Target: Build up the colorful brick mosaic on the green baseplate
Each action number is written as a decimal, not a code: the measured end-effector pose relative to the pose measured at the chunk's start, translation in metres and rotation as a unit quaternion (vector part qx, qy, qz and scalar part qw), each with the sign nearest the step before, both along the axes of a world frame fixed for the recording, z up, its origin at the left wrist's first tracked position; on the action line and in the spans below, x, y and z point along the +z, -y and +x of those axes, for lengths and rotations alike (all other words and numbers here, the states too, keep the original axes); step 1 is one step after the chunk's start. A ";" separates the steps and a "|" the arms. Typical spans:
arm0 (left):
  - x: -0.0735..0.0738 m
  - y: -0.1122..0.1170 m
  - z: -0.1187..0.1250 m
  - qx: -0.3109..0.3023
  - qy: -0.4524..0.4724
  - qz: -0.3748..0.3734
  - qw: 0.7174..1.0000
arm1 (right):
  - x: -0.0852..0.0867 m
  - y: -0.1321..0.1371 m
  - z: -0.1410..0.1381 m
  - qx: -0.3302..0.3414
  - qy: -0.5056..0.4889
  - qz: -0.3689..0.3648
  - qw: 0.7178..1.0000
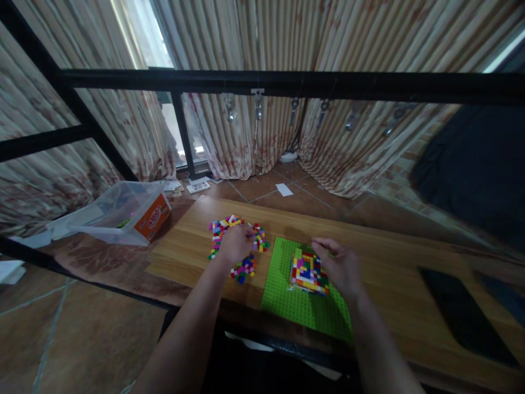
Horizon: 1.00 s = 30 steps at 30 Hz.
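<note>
My left hand [237, 243] is over a pile of small coloured toy bricks [219, 245] on the wooden table, with its fingers drawn together; anything between them is too small to make out. My right hand [338, 265] is at the right edge of a multicoloured brick block [308, 272], its thumb and fingertips close together above the upper corner. Whether a brick is in that pinch does not show. The block has several layers of mixed colours and stands on a green studded baseplate [283, 306]. Part of the block's right side is hidden by the right hand.
A clear plastic box [118, 230] with an orange label stands left of the table [385, 246]. A dark flat panel [463, 312] lies on the table at the right. A black metal bar [287, 85] with hanging clips crosses beyond the table, before curtains [262, 142].
</note>
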State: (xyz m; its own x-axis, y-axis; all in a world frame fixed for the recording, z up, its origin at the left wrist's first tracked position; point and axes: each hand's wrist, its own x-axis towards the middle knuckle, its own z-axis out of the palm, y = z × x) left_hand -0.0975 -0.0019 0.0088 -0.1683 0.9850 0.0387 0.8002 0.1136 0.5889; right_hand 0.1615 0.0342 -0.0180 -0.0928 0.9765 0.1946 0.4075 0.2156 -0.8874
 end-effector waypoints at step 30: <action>-0.007 -0.004 0.068 -0.098 0.232 0.001 0.968 | 0.009 0.010 0.016 0.094 0.051 -0.043 0.993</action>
